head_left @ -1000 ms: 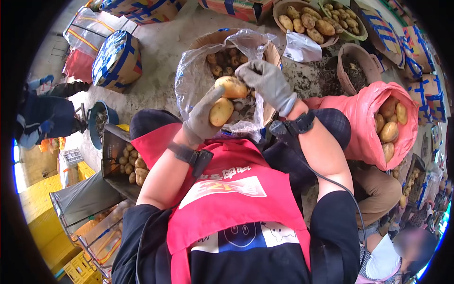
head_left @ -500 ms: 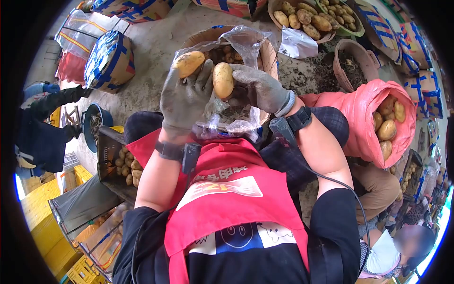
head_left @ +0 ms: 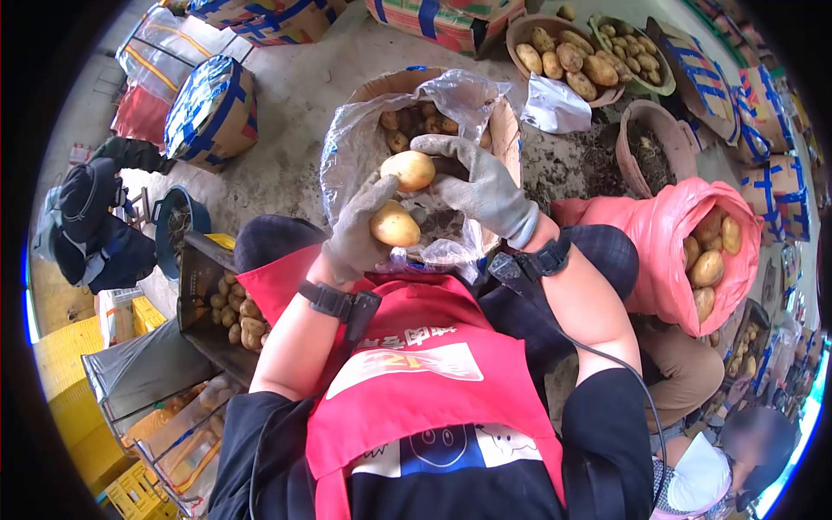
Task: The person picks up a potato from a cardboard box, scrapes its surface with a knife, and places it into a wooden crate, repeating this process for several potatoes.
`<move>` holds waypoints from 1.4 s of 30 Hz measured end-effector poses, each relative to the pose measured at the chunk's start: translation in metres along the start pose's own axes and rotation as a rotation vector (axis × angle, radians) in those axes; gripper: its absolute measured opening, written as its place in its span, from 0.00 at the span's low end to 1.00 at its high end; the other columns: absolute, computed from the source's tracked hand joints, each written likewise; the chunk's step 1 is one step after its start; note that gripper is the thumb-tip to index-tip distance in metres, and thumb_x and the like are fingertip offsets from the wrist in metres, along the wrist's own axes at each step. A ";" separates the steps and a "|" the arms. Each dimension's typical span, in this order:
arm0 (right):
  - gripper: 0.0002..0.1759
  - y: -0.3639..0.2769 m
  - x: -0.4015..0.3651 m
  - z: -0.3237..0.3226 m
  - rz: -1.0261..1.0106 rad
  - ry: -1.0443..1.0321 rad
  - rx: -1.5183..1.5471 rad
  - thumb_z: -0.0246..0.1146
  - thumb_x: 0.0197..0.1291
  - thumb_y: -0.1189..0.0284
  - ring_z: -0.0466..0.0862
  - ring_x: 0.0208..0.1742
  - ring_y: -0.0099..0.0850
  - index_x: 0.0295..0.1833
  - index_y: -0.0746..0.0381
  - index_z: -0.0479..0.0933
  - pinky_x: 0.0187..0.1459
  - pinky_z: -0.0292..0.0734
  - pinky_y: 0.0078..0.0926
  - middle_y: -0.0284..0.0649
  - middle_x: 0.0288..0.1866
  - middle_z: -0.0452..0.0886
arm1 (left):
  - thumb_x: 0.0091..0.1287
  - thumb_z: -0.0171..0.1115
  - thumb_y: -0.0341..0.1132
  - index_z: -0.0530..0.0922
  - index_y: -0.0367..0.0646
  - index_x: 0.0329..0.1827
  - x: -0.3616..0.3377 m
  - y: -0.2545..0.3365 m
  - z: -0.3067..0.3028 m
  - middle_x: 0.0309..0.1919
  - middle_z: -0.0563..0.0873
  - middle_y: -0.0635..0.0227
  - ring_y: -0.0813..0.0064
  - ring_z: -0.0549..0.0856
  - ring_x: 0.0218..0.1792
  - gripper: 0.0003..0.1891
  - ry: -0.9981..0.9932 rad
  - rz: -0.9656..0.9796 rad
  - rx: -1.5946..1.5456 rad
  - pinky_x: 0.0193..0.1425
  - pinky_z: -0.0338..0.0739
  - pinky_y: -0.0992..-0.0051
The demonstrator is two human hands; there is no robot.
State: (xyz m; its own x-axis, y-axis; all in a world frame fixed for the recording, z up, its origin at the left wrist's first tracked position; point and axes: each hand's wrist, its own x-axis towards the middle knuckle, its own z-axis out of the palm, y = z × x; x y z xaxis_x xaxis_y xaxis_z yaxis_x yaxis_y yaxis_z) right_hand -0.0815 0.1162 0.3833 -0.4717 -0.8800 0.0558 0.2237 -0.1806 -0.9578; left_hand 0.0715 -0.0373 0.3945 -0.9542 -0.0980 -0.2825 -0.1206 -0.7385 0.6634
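Two potatoes are between my gloved hands, above an open cardboard box [head_left: 507,143] lined with clear plastic. My left hand [head_left: 357,232] holds the lower potato [head_left: 395,224] against its palm, and its fingertips touch the upper potato [head_left: 410,171]. My right hand [head_left: 484,184] has its fingers curled round the right side of that upper potato. Several more potatoes [head_left: 397,140] lie inside the box. Both hands wear grey gloves.
A pink sack [head_left: 607,247] of potatoes lies at the right. Behind are a bowl [head_left: 517,39] and a green basin [head_left: 666,80] with potatoes, plus a tub [head_left: 626,147] of debris. A dark crate [head_left: 198,299] of potatoes stands left. Other people are at both sides.
My left hand has lowered and turned, bringing its potato below the other one. My right hand has reached over the upper potato. The person at the left has bent into fuller view.
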 end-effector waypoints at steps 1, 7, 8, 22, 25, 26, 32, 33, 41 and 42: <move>0.23 -0.003 0.002 -0.002 -0.017 0.038 -0.123 0.68 0.71 0.75 0.82 0.59 0.25 0.69 0.63 0.77 0.61 0.81 0.26 0.38 0.60 0.83 | 0.80 0.58 0.45 0.69 0.43 0.77 0.001 0.005 0.007 0.65 0.82 0.60 0.67 0.86 0.60 0.27 0.046 0.125 0.110 0.59 0.85 0.66; 0.20 -0.001 0.000 -0.009 0.112 0.090 0.012 0.72 0.70 0.68 0.83 0.51 0.20 0.63 0.64 0.82 0.53 0.82 0.21 0.34 0.53 0.86 | 0.72 0.66 0.30 0.65 0.45 0.79 0.006 0.006 -0.005 0.63 0.82 0.60 0.68 0.89 0.49 0.33 0.104 0.170 0.280 0.56 0.86 0.66; 0.17 -0.005 -0.003 -0.008 0.064 0.115 0.002 0.72 0.69 0.70 0.83 0.47 0.18 0.59 0.63 0.83 0.50 0.81 0.18 0.32 0.49 0.87 | 0.71 0.67 0.28 0.64 0.46 0.80 0.003 0.002 -0.005 0.62 0.82 0.60 0.68 0.90 0.46 0.35 0.100 0.177 0.275 0.55 0.87 0.66; 0.14 -0.006 -0.006 -0.020 0.378 0.068 0.172 0.65 0.74 0.68 0.90 0.44 0.25 0.58 0.64 0.82 0.49 0.87 0.25 0.37 0.44 0.90 | 0.69 0.73 0.33 0.67 0.41 0.77 0.000 0.007 0.006 0.58 0.84 0.59 0.69 0.88 0.47 0.35 0.059 0.126 0.338 0.54 0.84 0.67; 0.11 0.006 -0.003 -0.023 0.345 0.051 0.210 0.63 0.73 0.73 0.91 0.41 0.27 0.56 0.64 0.82 0.47 0.88 0.24 0.37 0.44 0.89 | 0.73 0.69 0.36 0.70 0.41 0.75 -0.011 0.009 -0.002 0.59 0.85 0.59 0.69 0.88 0.54 0.30 0.087 0.099 0.237 0.55 0.85 0.68; 0.11 0.014 0.000 -0.027 0.362 0.073 0.144 0.65 0.73 0.72 0.90 0.41 0.26 0.55 0.64 0.83 0.47 0.87 0.23 0.36 0.43 0.89 | 0.75 0.66 0.40 0.70 0.42 0.76 -0.016 0.014 -0.005 0.62 0.84 0.59 0.68 0.87 0.57 0.29 0.082 0.053 0.069 0.58 0.85 0.66; 0.26 0.073 0.001 -0.056 0.244 0.026 -0.760 0.68 0.72 0.54 0.85 0.51 0.26 0.60 0.66 0.83 0.56 0.79 0.25 0.41 0.49 0.89 | 0.80 0.58 0.52 0.68 0.49 0.78 -0.081 0.085 -0.035 0.70 0.81 0.65 0.64 0.87 0.61 0.29 0.116 0.176 -0.216 0.54 0.90 0.63; 0.25 0.080 0.000 -0.062 0.300 -0.020 -0.791 0.68 0.72 0.54 0.85 0.53 0.27 0.60 0.66 0.84 0.56 0.79 0.26 0.41 0.50 0.89 | 0.80 0.58 0.52 0.68 0.49 0.78 -0.099 0.097 -0.052 0.70 0.81 0.65 0.64 0.87 0.61 0.29 0.143 0.236 -0.215 0.54 0.90 0.63; 0.23 0.126 -0.011 -0.087 0.497 -0.090 -0.924 0.61 0.64 0.76 0.85 0.42 0.27 0.64 0.69 0.80 0.45 0.80 0.24 0.38 0.43 0.86 | 0.79 0.61 0.49 0.75 0.46 0.70 -0.289 0.035 -0.235 0.57 0.86 0.67 0.71 0.87 0.51 0.23 0.786 0.455 -0.196 0.50 0.84 0.74; 0.23 0.126 -0.011 -0.085 0.626 -0.047 -0.954 0.60 0.63 0.78 0.84 0.38 0.25 0.64 0.70 0.80 0.40 0.80 0.24 0.37 0.40 0.85 | 0.78 0.62 0.51 0.76 0.46 0.69 -0.310 0.009 -0.268 0.56 0.87 0.65 0.69 0.87 0.51 0.24 0.861 0.468 -0.239 0.50 0.86 0.73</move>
State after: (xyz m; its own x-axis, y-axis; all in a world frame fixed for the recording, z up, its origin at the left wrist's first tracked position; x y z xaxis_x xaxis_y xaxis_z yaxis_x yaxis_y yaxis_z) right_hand -0.1203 0.1399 0.2377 -0.4687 -0.7174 -0.5154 -0.3409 0.6851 -0.6438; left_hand 0.4391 -0.1922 0.3026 -0.3575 -0.7911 -0.4963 0.3635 -0.6074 0.7063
